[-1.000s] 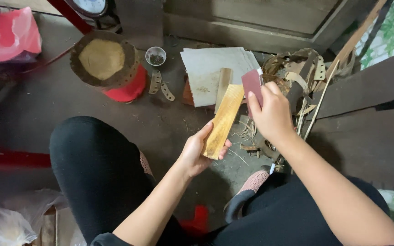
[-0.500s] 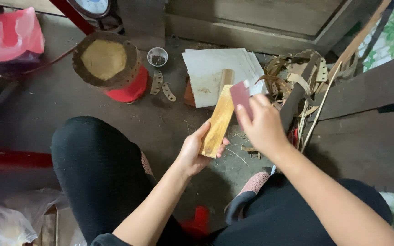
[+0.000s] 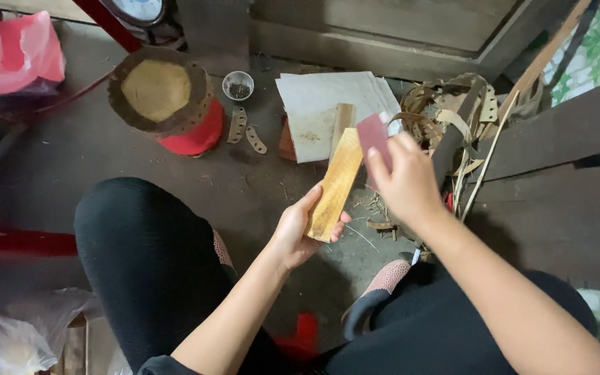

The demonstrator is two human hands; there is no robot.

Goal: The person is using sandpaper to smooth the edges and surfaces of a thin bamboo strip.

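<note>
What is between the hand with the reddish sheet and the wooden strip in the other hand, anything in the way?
Nothing visible. The right hand holds the small reddish sheet beside the upper end of the wooden strip, which the left hand holds by its lower end. Whether sheet and wood touch cannot be told.

Craft workshop floor (rough): wood strips (image 3: 453,118), sandpaper sheets (image 3: 328,104).
</note>
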